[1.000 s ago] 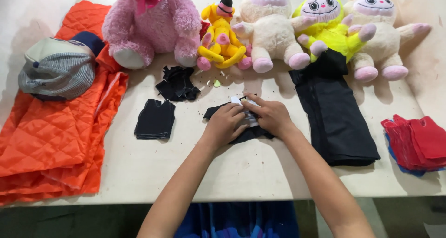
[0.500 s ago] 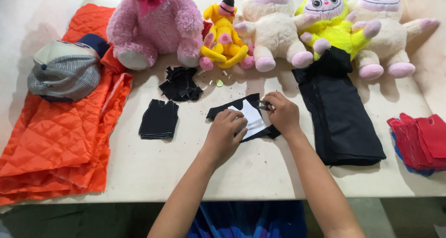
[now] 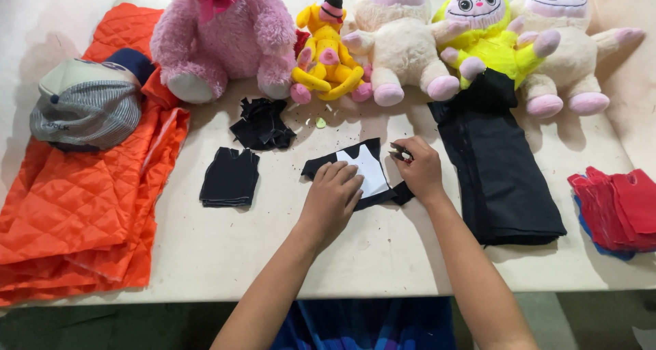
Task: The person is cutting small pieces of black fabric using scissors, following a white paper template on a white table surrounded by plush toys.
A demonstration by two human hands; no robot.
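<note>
Your left hand [image 3: 333, 198] lies flat, fingers spread, pressing on the small black-and-white doll garment [image 3: 362, 172] in the middle of the table [image 3: 383, 254]; it grips nothing, only pins the cloth. Your right hand [image 3: 418, 169] is closed around a small pair of dark snips [image 3: 399, 152], whose tips sit at the garment's upper right corner, just touching its black edge. The garment lies directly under and between both hands, its long axis running slantwise from upper left to lower right, the white panel showing between your fingers and the snips. The right hand is the nearer one to that corner; the left covers the lower left part.

Left of it rests a folded black piece [image 3: 230, 177], and above that a crumpled heap of black scraps [image 3: 261, 123]. To the right, a long stack of black cloth [image 3: 502, 172] runs down the table, with red fabric pieces [image 3: 618, 206] at the far edge. Along the back sit a pink teddy bear [image 3: 222, 35], a small yellow plush [image 3: 328, 49] and three pale plush toys [image 3: 403, 39]. An orange quilted fabric [image 3: 75, 193] and a striped cap [image 3: 85, 104] lie at the left.
</note>
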